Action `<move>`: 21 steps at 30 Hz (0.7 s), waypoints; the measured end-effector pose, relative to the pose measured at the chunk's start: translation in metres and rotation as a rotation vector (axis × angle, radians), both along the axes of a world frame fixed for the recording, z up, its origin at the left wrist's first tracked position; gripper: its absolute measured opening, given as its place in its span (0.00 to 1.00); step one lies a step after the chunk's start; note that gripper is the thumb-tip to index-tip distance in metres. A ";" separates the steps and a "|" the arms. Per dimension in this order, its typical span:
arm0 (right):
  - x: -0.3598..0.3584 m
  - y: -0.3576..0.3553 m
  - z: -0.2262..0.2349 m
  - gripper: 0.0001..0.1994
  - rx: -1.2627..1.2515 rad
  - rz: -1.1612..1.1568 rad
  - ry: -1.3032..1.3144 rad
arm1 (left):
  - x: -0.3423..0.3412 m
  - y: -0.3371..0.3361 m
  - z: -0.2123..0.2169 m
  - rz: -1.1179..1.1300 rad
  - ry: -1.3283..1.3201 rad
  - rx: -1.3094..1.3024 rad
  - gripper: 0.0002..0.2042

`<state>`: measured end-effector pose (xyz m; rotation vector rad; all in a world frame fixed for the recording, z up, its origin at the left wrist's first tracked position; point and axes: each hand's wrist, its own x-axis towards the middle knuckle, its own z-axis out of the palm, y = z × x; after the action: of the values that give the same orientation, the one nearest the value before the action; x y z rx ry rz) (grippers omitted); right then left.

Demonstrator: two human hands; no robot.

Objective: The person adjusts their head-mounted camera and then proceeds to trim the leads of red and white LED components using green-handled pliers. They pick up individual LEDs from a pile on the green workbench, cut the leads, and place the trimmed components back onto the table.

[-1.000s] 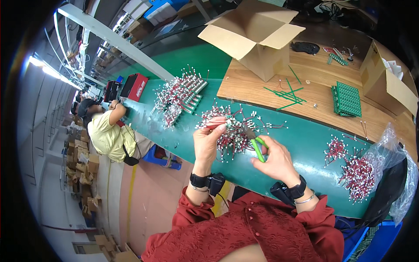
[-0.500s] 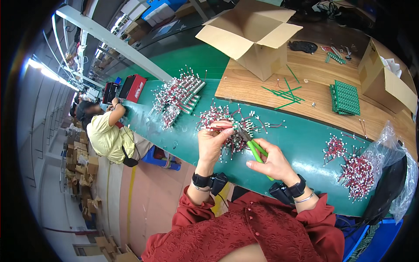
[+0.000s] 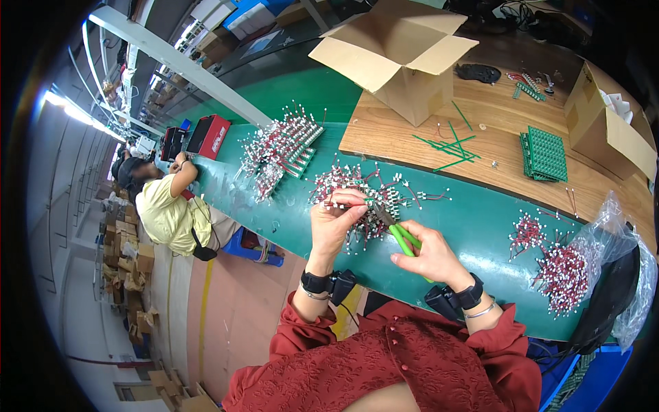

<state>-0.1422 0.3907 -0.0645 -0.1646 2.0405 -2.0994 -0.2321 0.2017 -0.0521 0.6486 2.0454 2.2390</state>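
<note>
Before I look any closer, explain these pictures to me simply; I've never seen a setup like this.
There is no machine here: a person works with two bare hands. The view comes from a wide camera on that person's head, looking down, so straight edges bend near the rim.

The left hand pinches a small wired part. The right hand holds green-handled pliers, their tips close to that part.

On the green table lie a pile of wired parts by the hands, a wired bunch to the left and a red-and-white heap to the right.
</note>
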 end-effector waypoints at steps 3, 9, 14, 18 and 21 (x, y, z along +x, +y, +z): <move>-0.001 -0.001 -0.006 0.24 -0.371 0.127 -0.158 | 0.002 0.003 0.002 -0.064 -0.276 0.285 0.05; 0.001 0.003 0.009 0.29 0.494 -0.154 0.129 | -0.004 -0.007 -0.004 0.205 -0.358 0.375 0.05; 0.000 -0.002 0.010 0.29 0.609 -0.239 0.192 | 0.000 -0.008 0.005 0.221 -0.204 0.169 0.07; 0.000 -0.008 0.004 0.28 0.291 -0.199 0.257 | 0.007 0.000 0.006 0.131 -0.144 0.083 0.05; -0.002 -0.009 -0.001 0.29 0.180 -0.193 0.225 | 0.002 0.010 0.000 0.057 -0.063 0.068 0.05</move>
<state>-0.1438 0.3817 -0.0654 -0.1901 2.4551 -2.0713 -0.2301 0.2118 -0.0516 0.5237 1.9923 2.3372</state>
